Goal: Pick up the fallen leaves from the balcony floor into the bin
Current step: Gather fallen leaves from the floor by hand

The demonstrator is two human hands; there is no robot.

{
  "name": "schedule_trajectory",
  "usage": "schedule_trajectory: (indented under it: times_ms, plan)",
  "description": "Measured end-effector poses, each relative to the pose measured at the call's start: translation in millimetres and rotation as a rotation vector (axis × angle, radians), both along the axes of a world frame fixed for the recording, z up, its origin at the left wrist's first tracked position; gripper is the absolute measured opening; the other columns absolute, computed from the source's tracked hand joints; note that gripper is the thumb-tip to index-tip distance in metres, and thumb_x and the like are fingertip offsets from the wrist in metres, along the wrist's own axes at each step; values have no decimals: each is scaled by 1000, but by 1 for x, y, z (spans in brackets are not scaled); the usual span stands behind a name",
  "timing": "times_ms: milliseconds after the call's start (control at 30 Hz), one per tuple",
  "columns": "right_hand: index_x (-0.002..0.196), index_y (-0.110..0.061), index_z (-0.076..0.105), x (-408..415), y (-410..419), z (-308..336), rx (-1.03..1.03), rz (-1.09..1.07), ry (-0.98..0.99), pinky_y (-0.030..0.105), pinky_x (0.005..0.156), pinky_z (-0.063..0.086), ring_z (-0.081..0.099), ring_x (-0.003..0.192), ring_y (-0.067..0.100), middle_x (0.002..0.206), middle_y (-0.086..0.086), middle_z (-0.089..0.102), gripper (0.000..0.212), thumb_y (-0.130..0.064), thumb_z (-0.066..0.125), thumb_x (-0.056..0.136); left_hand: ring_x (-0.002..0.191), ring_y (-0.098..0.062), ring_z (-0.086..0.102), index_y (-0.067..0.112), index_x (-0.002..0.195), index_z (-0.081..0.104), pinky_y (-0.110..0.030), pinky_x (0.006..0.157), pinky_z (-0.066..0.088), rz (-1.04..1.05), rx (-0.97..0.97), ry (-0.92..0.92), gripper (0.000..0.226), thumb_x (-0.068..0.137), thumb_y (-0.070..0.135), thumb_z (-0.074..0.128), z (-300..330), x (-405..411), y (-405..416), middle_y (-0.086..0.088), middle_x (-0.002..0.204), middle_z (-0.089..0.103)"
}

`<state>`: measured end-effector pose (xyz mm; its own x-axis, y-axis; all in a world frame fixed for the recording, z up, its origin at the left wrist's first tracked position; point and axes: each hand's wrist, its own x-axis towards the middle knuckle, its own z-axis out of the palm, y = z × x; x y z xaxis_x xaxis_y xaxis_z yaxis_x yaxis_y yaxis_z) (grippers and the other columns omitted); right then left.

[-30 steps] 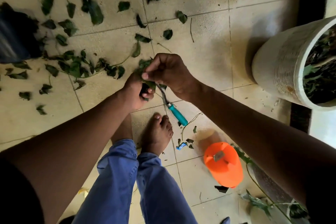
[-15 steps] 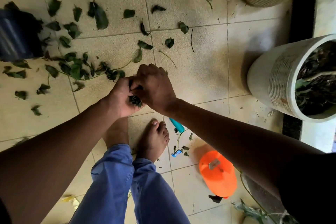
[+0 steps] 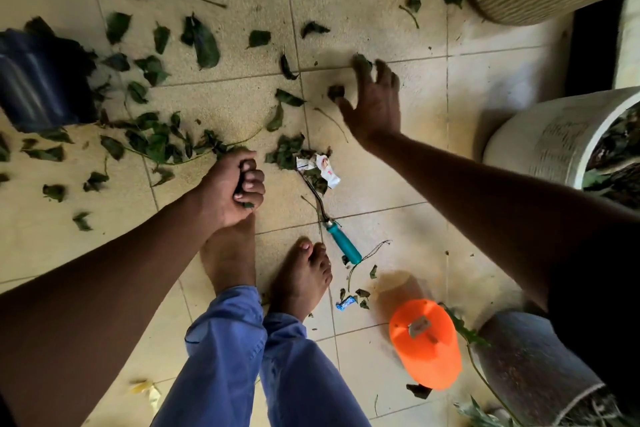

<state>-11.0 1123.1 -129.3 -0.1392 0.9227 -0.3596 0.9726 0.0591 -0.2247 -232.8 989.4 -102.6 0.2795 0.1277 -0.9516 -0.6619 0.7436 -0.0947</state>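
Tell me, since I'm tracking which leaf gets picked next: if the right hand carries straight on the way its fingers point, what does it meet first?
Probably the dark leaf on the tile joint, right at the fingertips of the right hand. The image is blurred, so whether they already touch is unclear.

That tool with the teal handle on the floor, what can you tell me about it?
The teal-handled tool lies flat on the beige tiles, untouched by either hand, just ahead of the person's bare toes. Its smooth, plastic-looking handle points toward the orange cap; a thin dark metal shaft runs the other way, its tip hidden among leaves and a crumpled white wrapper, so its working end cannot be made out. Small stems lie beside it.
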Motion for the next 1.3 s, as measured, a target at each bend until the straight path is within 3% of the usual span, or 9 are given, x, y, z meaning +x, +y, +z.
schedule_trajectory:
  times_ms: [67,200,500,767,900,1000,1067,1133,1300]
  plan:
    - [150,-20,39,5,15,-7,-75,2,-67,43,106,44,33,142,41,157,23,29,71,-37,72,90,35,-4,25,25,56,37,-16,29,15,-31,-3,16,45,99,30,52,0,-3,-2,9,49,30]
    - [138,-19,50,-5,26,-12,-72,16,-76,41,88,54,45,128,32,142,13,42,61,-25,80,84,35,-4,27,24,59,37,-16,28,16,-30,-17,48,42,98,29,54,-1,-7,-4,8,51,31]
    - [106,-3,67,-33,3,-15,-45,332,-18,35,69,50,61,97,34,110,17,62,29,11,52,86,34,-4,30,23,63,39,-15,28,16,7,-21,58,40,100,30,53,0,-2,-4,7,51,34]
    - [86,-22,79,-75,-19,42,-171,-127,486,26,74,57,69,76,2,84,-12,77,30,1,61,84,35,-5,31,23,67,40,-14,28,19,33,4,104,37,102,29,49,17,-3,10,7,52,37]
    - [98,-21,69,-97,-44,87,-190,-23,683,33,66,57,68,72,6,80,-11,73,26,-2,69,80,37,-7,35,20,69,44,-16,30,19,-24,57,170,35,103,28,46,27,-9,15,4,53,42]
    - [100,-24,54,-116,-68,101,-141,99,620,35,58,54,65,69,11,75,-10,67,25,-13,67,81,35,-10,36,18,67,46,-17,34,19,-14,118,246,32,99,19,44,41,-11,19,2,50,47]
    - [91,-28,56,-124,-78,99,-102,167,489,38,58,53,62,73,17,78,-8,65,7,-28,57,85,36,-10,35,20,63,47,-18,36,20,31,118,252,35,98,19,44,49,-12,18,3,49,46]
    - [88,-29,62,-129,-84,99,-78,223,369,37,63,52,60,80,22,81,-4,68,17,-37,47,85,40,-10,38,21,55,54,-20,39,23,72,84,253,45,99,24,45,55,-16,15,2,51,48]
    - [88,-22,76,-143,-104,107,-44,478,318,41,77,49,55,93,25,93,-2,70,31,-26,46,80,42,-12,43,21,64,58,-22,44,27,112,65,226,38,99,33,49,61,-32,-9,2,52,51]
